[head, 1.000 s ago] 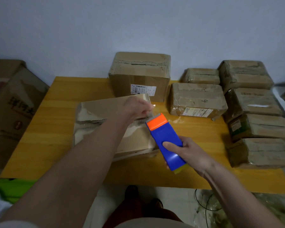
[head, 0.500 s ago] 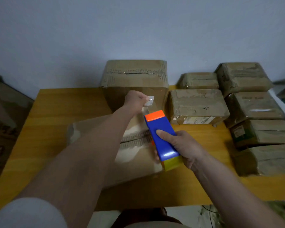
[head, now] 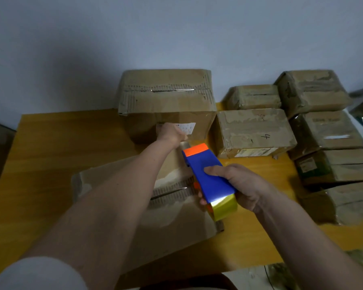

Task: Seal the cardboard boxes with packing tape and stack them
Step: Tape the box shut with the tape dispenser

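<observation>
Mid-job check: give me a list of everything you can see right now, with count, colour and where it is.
table: one, yellow wood, under everything
flat box: one, brown, table centre, being taped
tall box: one, brown, behind the flat box, white label on its front
box marked 4: one, brown, right of the tall box
small box: one, brown, behind the box marked 4
wrapped boxes: about five, brown, piled at the right edge
tape dispenser: one, blue with orange tip, yellowish roll, over the flat box
tape end: clear strip, between dispenser tip and left hand
left hand: pinches the tape end
right hand: grips the dispenser
</observation>
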The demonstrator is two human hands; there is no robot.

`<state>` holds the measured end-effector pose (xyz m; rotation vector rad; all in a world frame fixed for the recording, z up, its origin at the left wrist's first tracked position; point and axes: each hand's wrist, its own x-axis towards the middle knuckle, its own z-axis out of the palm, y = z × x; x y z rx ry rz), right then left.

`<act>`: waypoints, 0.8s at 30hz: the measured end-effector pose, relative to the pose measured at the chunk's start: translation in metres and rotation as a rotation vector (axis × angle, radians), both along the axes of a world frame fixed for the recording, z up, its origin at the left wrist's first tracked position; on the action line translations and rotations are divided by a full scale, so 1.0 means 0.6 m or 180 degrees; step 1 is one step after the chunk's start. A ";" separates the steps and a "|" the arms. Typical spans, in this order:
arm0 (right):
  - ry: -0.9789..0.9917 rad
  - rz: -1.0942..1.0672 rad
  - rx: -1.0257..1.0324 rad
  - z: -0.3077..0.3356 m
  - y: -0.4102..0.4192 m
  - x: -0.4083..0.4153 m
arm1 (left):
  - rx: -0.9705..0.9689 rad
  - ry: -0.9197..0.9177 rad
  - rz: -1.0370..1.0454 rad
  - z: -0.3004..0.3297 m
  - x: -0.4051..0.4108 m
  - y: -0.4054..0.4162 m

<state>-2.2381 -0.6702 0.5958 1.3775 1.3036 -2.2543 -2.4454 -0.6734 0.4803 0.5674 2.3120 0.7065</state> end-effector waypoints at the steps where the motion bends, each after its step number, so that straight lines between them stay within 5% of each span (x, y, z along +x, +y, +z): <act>1: 0.0009 -0.0005 -0.0032 0.000 0.001 -0.001 | -0.0157 -0.0037 -0.0102 -0.002 -0.004 0.001; 6: 0.0021 -0.0029 -0.0082 -0.001 0.003 0.002 | -0.0648 0.0477 -0.0273 0.002 -0.011 -0.010; 8: 0.0040 -0.0012 -0.0090 -0.001 0.002 0.004 | -0.0179 0.0761 -0.0370 0.007 -0.003 -0.024; 11: 0.0064 -0.0005 -0.0057 0.003 0.000 0.004 | 0.0499 0.0451 -0.0629 0.013 0.022 -0.053; 15: 0.0036 -0.0043 0.0079 0.004 -0.005 0.003 | 0.0126 0.0125 -0.0644 0.015 0.015 -0.055; 24: -0.0205 0.0288 0.0410 -0.002 -0.046 0.101 | -0.0626 0.0385 -0.0466 0.031 0.027 -0.040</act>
